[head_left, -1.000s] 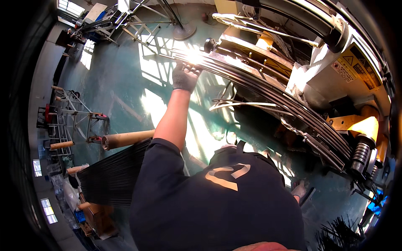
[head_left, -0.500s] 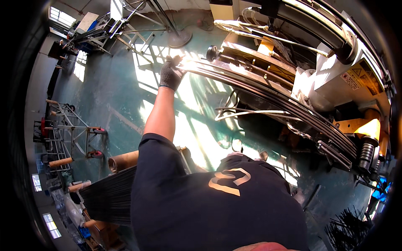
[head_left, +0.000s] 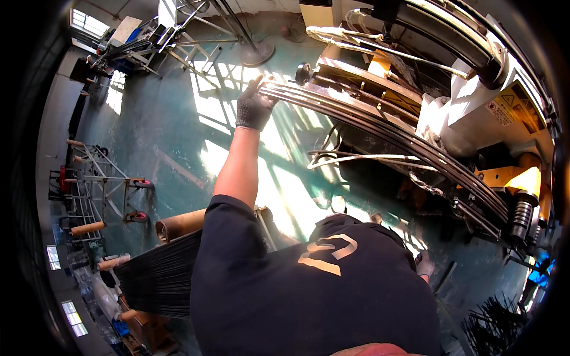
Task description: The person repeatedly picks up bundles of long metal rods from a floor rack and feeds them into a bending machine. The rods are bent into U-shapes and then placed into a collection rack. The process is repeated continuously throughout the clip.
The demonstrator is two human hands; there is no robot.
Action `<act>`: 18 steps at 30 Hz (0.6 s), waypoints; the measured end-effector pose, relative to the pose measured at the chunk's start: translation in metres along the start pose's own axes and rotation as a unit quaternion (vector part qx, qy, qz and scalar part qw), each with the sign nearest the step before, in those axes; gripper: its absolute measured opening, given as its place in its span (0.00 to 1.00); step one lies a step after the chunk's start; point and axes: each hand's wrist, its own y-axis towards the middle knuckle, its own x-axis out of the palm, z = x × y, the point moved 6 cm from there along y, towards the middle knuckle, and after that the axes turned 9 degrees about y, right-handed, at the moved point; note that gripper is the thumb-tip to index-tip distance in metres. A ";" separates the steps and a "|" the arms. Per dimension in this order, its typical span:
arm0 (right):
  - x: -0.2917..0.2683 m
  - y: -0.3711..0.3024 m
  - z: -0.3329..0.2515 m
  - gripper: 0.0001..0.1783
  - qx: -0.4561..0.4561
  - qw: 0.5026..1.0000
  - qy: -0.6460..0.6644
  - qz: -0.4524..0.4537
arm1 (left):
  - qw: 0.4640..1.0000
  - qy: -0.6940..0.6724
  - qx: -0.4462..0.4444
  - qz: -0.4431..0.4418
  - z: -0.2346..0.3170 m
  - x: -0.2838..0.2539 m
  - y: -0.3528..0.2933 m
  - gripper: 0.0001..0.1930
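Rods [head_left: 368,120], ends in L grip [head_left: 255,108], rest R

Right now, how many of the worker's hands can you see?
2. The left hand, gloved, holds the ends of the long rods; the right hand is low, at the right side of the dark shirt. Neither is wholly hidden.

Sunlight [head_left: 284,193] falls in barred patches across the green floor [head_left: 169,127]; a grey wall [head_left: 56,121] runs along its left edge, a bright window [head_left: 88,24] beyond its far-left corner.
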 end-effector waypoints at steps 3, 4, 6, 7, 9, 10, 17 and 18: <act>-0.005 0.006 0.006 0.14 0.020 0.998 0.017 0.065 | 0.948 0.309 0.065 -0.025 -0.005 0.000 0.003 0.28; -0.005 0.008 0.006 0.13 0.017 0.998 0.018 0.065 | 0.857 0.499 0.118 -0.050 -0.002 0.003 0.001 0.28; -0.010 0.001 0.008 0.12 0.018 0.996 0.020 0.079 | 0.628 0.742 0.215 -0.090 0.000 0.033 -0.011 0.25; -0.013 0.000 0.007 0.14 0.022 0.998 0.018 0.063 | 0.673 0.704 0.209 -0.085 -0.003 0.027 -0.011 0.24; -0.015 0.000 0.007 0.15 0.008 0.998 -0.007 0.068 | 0.756 0.619 0.201 -0.072 -0.005 0.014 -0.012 0.23; -0.019 -0.005 0.011 0.16 0.005 0.997 -0.013 0.080 | 0.905 0.409 0.088 -0.073 -0.015 0.020 -0.009 0.24; -0.039 0.027 0.037 0.15 -0.099 0.936 -0.338 -0.023 | 0.964 0.252 -0.060 -0.054 -0.018 0.020 -0.011 0.25; -0.047 0.040 0.041 0.15 -0.244 0.792 -0.560 -0.026 | 0.985 0.128 -0.114 -0.010 -0.024 0.017 -0.011 0.25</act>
